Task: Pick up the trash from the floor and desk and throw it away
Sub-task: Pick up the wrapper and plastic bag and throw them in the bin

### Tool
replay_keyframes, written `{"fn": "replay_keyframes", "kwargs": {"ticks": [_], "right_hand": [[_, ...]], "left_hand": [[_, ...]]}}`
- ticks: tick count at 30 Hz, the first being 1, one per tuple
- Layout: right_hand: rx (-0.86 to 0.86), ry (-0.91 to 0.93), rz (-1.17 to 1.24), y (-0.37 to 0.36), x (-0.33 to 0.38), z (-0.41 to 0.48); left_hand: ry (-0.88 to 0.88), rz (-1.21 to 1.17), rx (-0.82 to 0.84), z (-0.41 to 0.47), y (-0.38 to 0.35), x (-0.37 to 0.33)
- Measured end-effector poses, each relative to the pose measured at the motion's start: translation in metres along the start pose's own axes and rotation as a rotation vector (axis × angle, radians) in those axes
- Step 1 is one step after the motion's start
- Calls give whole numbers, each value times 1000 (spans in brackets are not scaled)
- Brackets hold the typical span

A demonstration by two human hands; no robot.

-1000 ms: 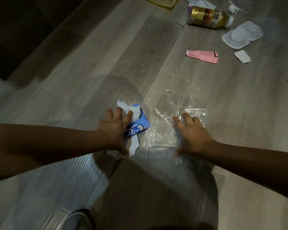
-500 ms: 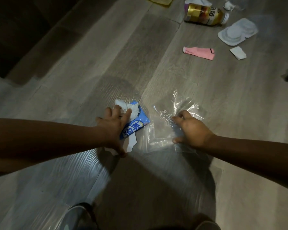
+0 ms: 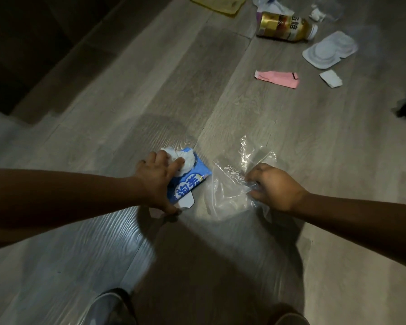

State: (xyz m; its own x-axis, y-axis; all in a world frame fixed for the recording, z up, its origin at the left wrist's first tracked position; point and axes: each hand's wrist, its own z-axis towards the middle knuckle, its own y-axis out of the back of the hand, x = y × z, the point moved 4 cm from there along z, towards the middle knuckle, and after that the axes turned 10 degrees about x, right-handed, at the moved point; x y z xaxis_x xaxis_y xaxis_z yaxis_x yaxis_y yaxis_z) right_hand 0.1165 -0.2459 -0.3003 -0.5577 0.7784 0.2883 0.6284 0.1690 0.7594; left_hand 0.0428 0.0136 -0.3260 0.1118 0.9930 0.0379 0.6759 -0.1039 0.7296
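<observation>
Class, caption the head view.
Left hand presses blue wrapper and tissue; right hand pinches clear plastic bag on the floor.

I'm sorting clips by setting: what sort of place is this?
Likely an indoor room, perhaps a home: grey wood-look plank floor, strewn with litter like a gold-labelled bottle, a pink wrapper and a clear plastic bag.

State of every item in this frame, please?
blue wrapper, flat on floor
white tissue, crumpled, atop blue wrapper
clear plastic bag, bunched at the grip
gold bottle, lying on its side, capped
pink wrapper, flat on floor
left hand, pressing white tissue
right hand, pinching clear plastic bag
</observation>
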Motion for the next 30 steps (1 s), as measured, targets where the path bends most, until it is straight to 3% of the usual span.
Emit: {"fn": "replay_keyframes", "kwargs": {"ticks": [9, 15, 30], "right_hand": [[12, -3, 4, 1, 2, -6], [-53, -11, 48, 6, 1, -11], [-251, -17, 186, 38, -7, -40]], "left_hand": [[99, 14, 39, -8, -6, -26], [48, -1, 13, -9, -3, -17], [-13, -325, 37, -20, 31, 0]]}}
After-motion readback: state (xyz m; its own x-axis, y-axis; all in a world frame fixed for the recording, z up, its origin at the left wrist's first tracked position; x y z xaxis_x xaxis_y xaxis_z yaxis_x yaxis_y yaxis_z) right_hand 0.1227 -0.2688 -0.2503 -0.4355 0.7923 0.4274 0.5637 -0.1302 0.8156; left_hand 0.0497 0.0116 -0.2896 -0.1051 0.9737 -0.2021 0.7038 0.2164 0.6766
